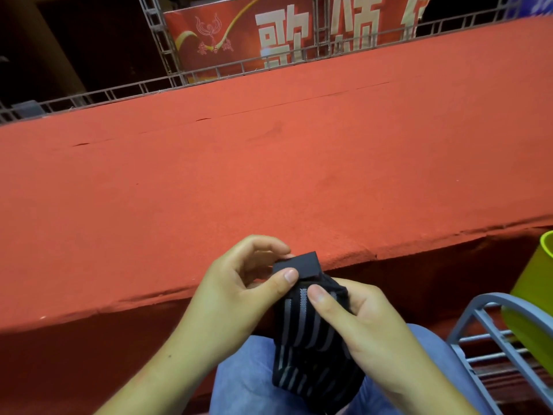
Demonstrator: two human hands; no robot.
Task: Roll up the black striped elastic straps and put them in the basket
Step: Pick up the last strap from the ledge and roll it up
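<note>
Black striped elastic strap [311, 348] held in both your hands, above your lap, partly bunched. Your left hand [239, 289] pinches plain black end tab [299, 265]; your right hand [359, 319] grips striped bundle, thumb on top. Blue jeans [245, 384] beneath. Red carpeted ledge [269, 175] ahead. Lime-green basket [535, 283] far right, behind grey metal rack [490, 297].

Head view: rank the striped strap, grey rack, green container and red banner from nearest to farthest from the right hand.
1. striped strap, gripped by the right hand.
2. grey rack, lower right.
3. green container, right edge.
4. red banner, far back, top.
</note>
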